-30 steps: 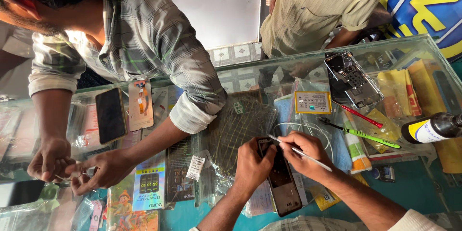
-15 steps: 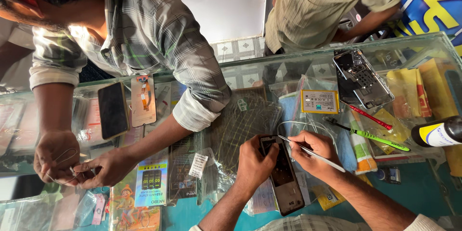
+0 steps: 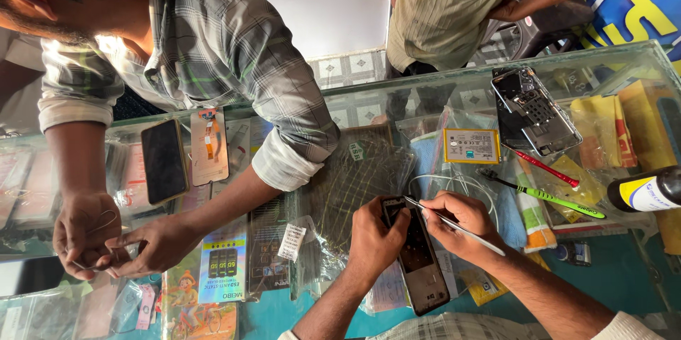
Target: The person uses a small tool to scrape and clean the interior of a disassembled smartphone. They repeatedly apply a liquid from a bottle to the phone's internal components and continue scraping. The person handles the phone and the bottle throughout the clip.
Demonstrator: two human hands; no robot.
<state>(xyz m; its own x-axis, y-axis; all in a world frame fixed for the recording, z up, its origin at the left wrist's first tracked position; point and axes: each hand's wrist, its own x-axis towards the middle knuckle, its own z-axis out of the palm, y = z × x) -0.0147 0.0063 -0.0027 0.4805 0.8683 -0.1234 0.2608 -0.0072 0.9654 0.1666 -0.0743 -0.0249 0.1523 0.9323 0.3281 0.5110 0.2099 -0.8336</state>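
Right hand pins thin metal tweezers onto flat phone.

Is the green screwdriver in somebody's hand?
No, the green screwdriver lies untouched on the glass counter, while the right hand holds a thin silver tool.

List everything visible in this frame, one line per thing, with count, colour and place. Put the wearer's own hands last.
Opened phone: one, dark, on the glass counter, near middle.
Metal tweezers: one, silver, tip on the opened phone's top.
Phone chassis: one, grey, far right.
Battery: one, yellow-edged, behind the opened phone.
Red tool: one, right.
Green tool: one, below the red one.
Bottle: one, black with yellow label, right edge.
Black phone: one, left.
Other person's hands: two, left, fingers together.
Standing person: one, striped shirt, behind counter.
Left hand: steadies the opened phone.
Right hand: holds the tweezers.
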